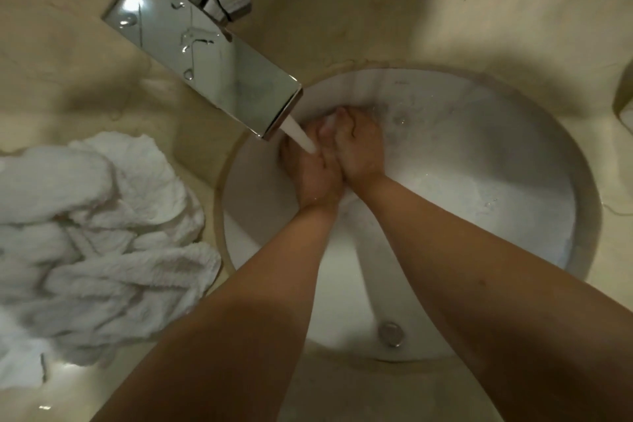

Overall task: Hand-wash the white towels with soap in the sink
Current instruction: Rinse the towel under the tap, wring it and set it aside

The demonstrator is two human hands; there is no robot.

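Several white towels (99,243) lie crumpled in a heap on the beige tabletop (376,27), just left of the sink (479,181) and outside the basin. Both hands are in the basin, pressed together under the stream of water (301,137) from the faucet (202,48). Left hand (313,175): stream lands on it near the knuckles; fingers mostly hidden behind the spout and water, so open or closed cannot be told. Right hand (359,144): fingers curled around something small and pale at the far end, possibly soap; too blurred to identify. Basin holds cloudy, bubbly water at the far right side. Overflow fitting (390,334) sits on the near wall of the basin. Droplets stand on the flat chrome top of the spout.
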